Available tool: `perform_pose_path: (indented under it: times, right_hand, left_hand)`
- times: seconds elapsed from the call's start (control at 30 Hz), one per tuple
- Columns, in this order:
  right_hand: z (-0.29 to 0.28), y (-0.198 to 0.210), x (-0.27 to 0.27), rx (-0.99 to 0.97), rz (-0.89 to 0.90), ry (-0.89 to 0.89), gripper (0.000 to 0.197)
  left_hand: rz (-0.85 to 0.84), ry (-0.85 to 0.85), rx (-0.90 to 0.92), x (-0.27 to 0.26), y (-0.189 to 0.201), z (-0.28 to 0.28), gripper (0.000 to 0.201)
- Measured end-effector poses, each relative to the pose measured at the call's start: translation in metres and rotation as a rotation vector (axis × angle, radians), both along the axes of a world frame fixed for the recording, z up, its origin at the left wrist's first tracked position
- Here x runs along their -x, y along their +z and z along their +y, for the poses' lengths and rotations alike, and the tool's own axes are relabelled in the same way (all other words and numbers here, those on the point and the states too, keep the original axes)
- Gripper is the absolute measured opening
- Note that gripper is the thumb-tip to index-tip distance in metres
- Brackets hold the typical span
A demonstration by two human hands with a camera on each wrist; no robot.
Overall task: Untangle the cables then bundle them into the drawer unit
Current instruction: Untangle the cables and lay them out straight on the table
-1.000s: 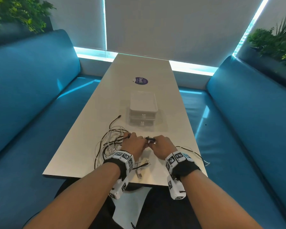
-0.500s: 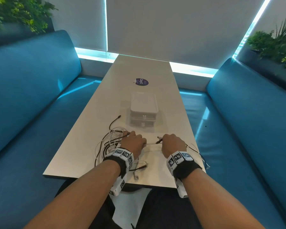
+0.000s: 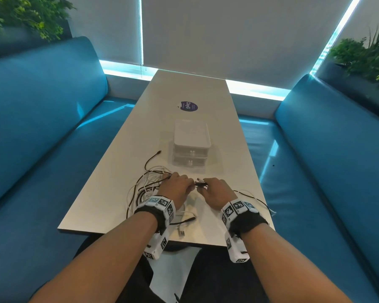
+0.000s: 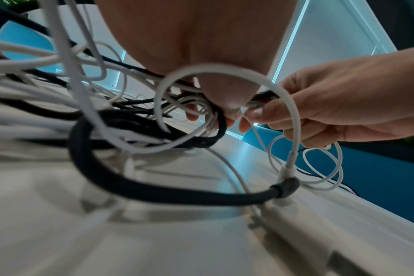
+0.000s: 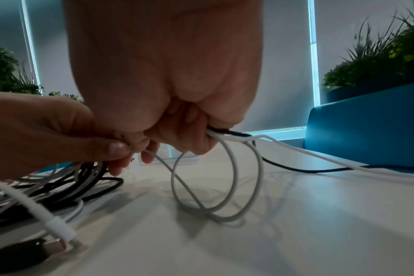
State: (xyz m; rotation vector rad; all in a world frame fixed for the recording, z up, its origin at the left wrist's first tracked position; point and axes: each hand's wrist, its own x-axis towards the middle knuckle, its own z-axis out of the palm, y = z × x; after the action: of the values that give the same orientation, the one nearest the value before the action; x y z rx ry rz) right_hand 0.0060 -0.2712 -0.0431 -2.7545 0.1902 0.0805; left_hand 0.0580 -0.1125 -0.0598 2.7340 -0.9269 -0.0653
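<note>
left hand (image 3: 177, 186) + right hand (image 3: 217, 190) grip cables (image 3: 148, 182) | sticker (image 3: 188, 106) reads "ClayG"

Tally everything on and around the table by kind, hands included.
Table: 1
Drawer unit: 1
Sticker: 1
Benches: 2
Plants: 2
Hands: 2, left hand and right hand
Cables: tangled, cannot count
Total without cables: 9

sticker (image 3: 187, 106) on table (image 3: 109, 193) | reads "ClayG" | smaller print illegible
</note>
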Motion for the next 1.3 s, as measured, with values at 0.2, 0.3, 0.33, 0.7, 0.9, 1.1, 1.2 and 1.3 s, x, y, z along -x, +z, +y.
perform_pose_path:
  times: [0.2, 0.3, 0.33, 0.7, 0.9, 1.1, 1.2, 1.3]
  right_hand:
    - [-0.011, 0.012, 0.009, 0.180, 0.043, -0.110, 0.021]
    - [-0.034, 0.017, 0.013, 0.265, 0.075, -0.228, 0.022]
    - [-0.037, 0.018, 0.015, 0.250, 0.082, -0.262, 0.023]
    - [0.009, 0.003, 0.007, -0.010, 0.008, -0.088, 0.030]
    - [0.004, 0.003, 0.008, -0.009, 0.013, -0.127, 0.027]
    - [-0.036, 0.009, 0.021, 0.131, 0.046, -0.320, 0.026]
    - [-0.035, 0.005, 0.021, 0.107, 0.050, -0.342, 0.027]
    - [-0.026, -0.001, 0.016, 0.027, 0.023, -0.288, 0.030]
  left_hand:
    - [-0.002, 0.029, -0.097, -0.002, 0.003, 0.001, 0.031]
    - [-0.007, 0.028, -0.134, -0.005, 0.005, 0.004, 0.033]
    - [-0.005, 0.019, -0.140, -0.005, 0.005, 0.004, 0.032]
    - [-0.015, 0.023, -0.148, 0.006, 0.005, -0.015, 0.030]
    - [0.047, 0.033, -0.109, 0.001, 0.008, -0.002, 0.032]
    - [0.020, 0.015, -0.162, -0.002, 0.004, -0.001, 0.034]
    - [0.037, 0.001, -0.192, 0.003, 0.001, -0.012, 0.032]
    - [0.046, 0.004, -0.194, 0.006, 0.001, -0.016, 0.031]
